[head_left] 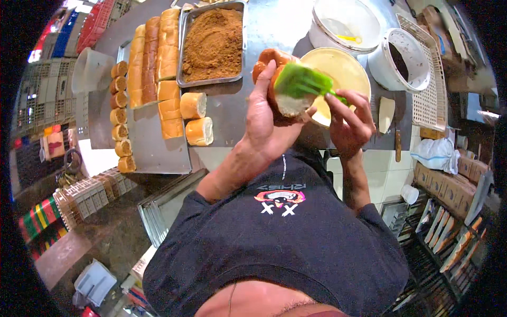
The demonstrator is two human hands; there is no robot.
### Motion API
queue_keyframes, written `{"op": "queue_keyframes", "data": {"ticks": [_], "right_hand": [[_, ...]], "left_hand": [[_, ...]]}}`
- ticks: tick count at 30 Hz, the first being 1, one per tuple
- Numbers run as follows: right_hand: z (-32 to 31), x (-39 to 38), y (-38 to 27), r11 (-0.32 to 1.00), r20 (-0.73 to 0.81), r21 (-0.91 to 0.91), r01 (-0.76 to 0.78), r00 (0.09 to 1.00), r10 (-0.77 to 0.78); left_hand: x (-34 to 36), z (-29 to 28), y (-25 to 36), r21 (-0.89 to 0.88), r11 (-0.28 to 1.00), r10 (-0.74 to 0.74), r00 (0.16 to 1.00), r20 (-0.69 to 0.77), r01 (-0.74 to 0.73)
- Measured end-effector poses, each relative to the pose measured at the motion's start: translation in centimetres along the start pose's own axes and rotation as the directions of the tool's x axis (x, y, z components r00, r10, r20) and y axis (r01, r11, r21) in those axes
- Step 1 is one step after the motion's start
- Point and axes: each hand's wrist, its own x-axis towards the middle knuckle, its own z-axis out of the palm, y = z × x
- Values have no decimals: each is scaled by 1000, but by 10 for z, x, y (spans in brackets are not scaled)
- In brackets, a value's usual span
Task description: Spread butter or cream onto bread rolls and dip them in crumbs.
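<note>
My left hand point(261, 113) grips a bread piece point(288, 105) with a browned crust and pale cut face. A bright green spatula or brush point(296, 79) lies against that face, held by the fingers of my right hand point(351, 116). Both hands are over the near side of a pale yellow bowl point(348, 68); its contents are hard to make out. To the left, two cut bread pieces point(196, 132) rest on the metal table point(222, 132), beside long loaves point(169, 47) and a row of small rolls point(120, 100) on a baking sheet point(148, 156).
A metal tray point(180, 76) holds brown crumbs point(211, 47). At right are white buckets point(327, 37) point(383, 68), a perforated crate point(430, 105), a pale block point(386, 113) and a wooden-handled knife point(398, 148). Stacked crates point(42, 95) stand left; boxes point(443, 187) and racks lower right.
</note>
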Motion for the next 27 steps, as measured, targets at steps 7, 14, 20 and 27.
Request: {"op": "queue_keyframes", "data": {"ticks": [7,14,20,27], "right_hand": [[22,-14,1,960,45,3,-279,959,278],[-3,-4,5,940,129,-10,-340,932,338],[-23,14,9,945,103,-253,-207,965,239],[-36,44,30,767,370,-527,-367,713,596]], "left_hand": [[-2,-89,52,109,909,416,898,-147,-403],[11,-200,110,714,-686,399,894,203,144],[-4,-201,120,674,-737,488,737,467,60],[-90,-341,210,884,-105,731,638,-241,455]]}}
